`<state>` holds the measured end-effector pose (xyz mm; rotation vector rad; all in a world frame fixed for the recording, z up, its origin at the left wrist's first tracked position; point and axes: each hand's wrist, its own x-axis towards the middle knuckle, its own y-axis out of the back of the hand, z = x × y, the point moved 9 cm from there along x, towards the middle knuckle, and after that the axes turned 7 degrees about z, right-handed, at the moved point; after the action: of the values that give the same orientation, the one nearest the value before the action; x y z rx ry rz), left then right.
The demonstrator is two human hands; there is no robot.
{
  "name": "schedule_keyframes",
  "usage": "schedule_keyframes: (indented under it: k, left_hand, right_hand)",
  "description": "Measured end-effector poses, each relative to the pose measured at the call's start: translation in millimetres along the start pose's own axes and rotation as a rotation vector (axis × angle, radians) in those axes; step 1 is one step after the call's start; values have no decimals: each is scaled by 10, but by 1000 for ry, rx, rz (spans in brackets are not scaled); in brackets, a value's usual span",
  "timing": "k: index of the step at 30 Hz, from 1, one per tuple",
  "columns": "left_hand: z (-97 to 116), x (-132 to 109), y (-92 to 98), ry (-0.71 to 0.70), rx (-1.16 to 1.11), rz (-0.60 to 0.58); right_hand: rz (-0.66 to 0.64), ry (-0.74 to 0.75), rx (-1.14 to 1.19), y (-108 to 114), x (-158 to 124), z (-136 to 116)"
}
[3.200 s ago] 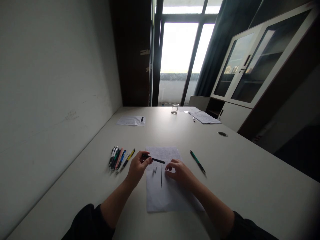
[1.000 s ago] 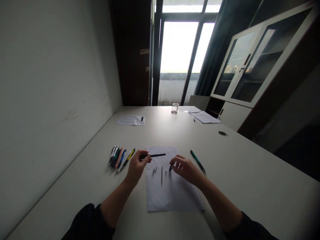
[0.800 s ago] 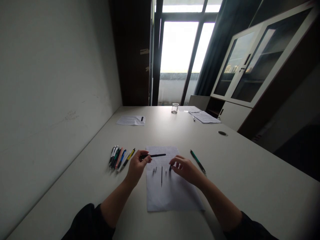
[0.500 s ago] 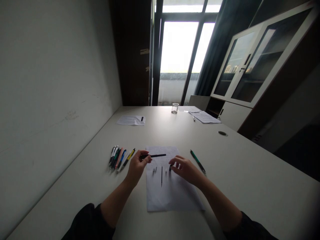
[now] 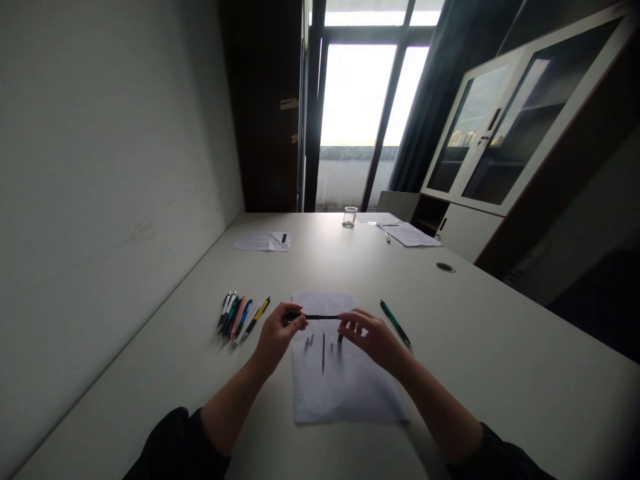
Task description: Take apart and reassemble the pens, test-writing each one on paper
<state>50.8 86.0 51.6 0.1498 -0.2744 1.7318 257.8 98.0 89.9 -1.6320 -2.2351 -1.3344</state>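
A slim black pen barrel (image 5: 321,317) lies level in the air above a sheet of paper (image 5: 345,400). Its left end is gripped in the closed fingers of my left hand (image 5: 275,335). My right hand (image 5: 374,337) pinches the other end between thumb and fingertips. Below, on the paper, a thin dark refill (image 5: 323,353) points toward me. To its left are two small parts (image 5: 309,340), too small to name. On its right are a small pale piece (image 5: 331,343) and a short black piece (image 5: 341,339), close under my right fingertips.
Several pens (image 5: 240,317) lie bunched left of the paper, and a green pen (image 5: 396,323) lies to the right. Farther back on the white table (image 5: 320,267) are a glass jar (image 5: 349,217), a left sheet (image 5: 263,241) and a right paper stack (image 5: 410,234). The wall (image 5: 125,200) borders the table's left.
My right hand has left the short black piece on the paper and risen to the barrel's right end. My left hand has shifted slightly right, and the barrel now sits more level.
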Motion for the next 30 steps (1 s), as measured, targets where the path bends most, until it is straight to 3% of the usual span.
schedule_keyframes:
  k: [13,30]
  left_hand:
    - [-8,-55,-155,6,-25,-136]
    - [47,-26,-80,-23,55,-70]
  right_hand:
    - [108,-11,10,100,15,-49]
    - [246,-195,91,322,-10,217]
